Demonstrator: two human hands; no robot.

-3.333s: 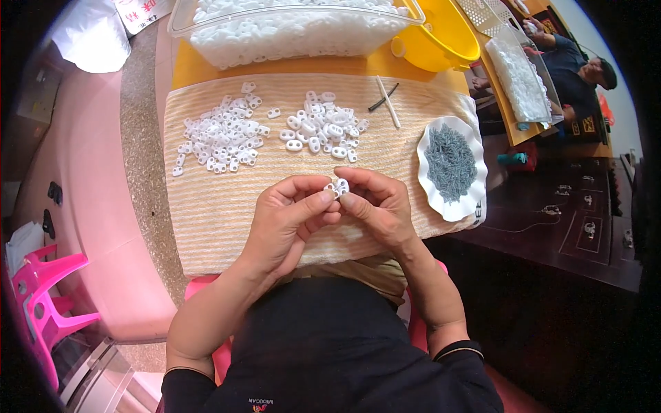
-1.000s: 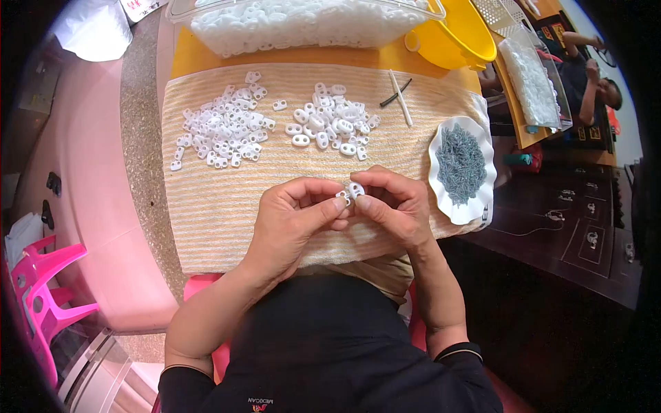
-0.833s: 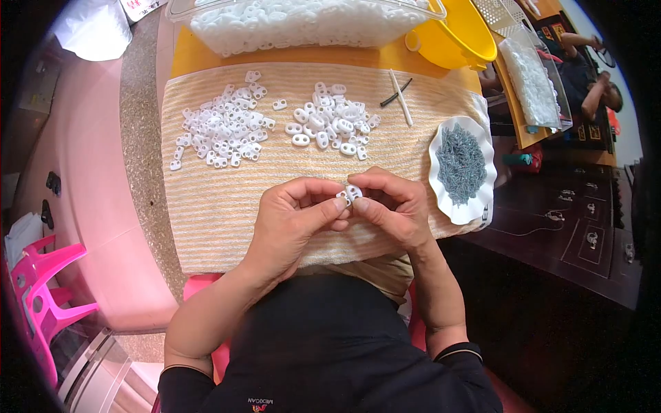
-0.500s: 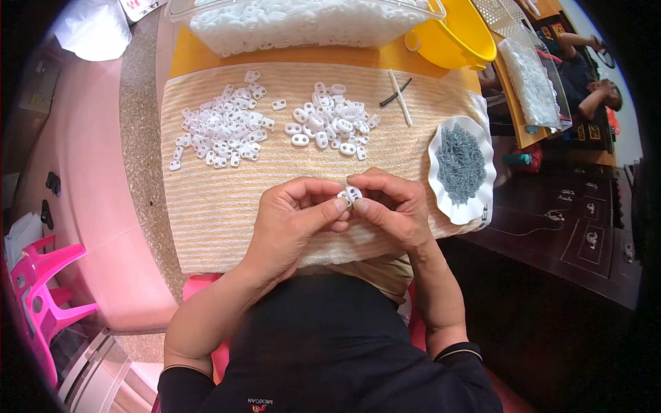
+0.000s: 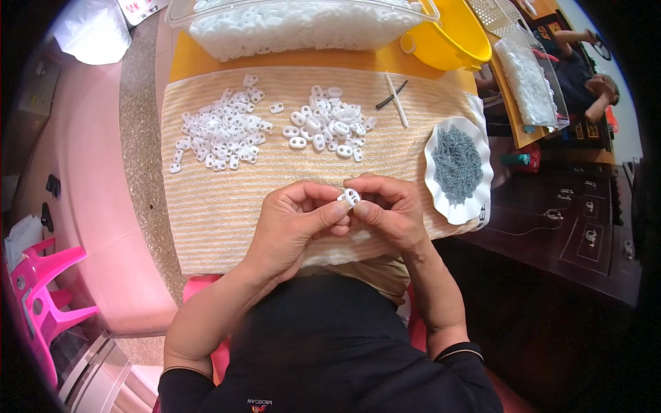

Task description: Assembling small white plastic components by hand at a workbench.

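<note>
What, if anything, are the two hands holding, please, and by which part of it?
A small white holed piece, perhaps two pressed together: the left hand pinches it at its left side, the right hand at its right side.

Probably a small workshop: white parts [image 5: 224,132] lie heaped (on a striped cloth [image 5: 220,220]).

I see left hand [image 5: 286,224] and right hand [image 5: 391,215] brightly lit; white pieces [image 5: 222,131] beyond nearly washed out; furniture [image 5: 527,241] rightward dim; rim bent, black.
</note>
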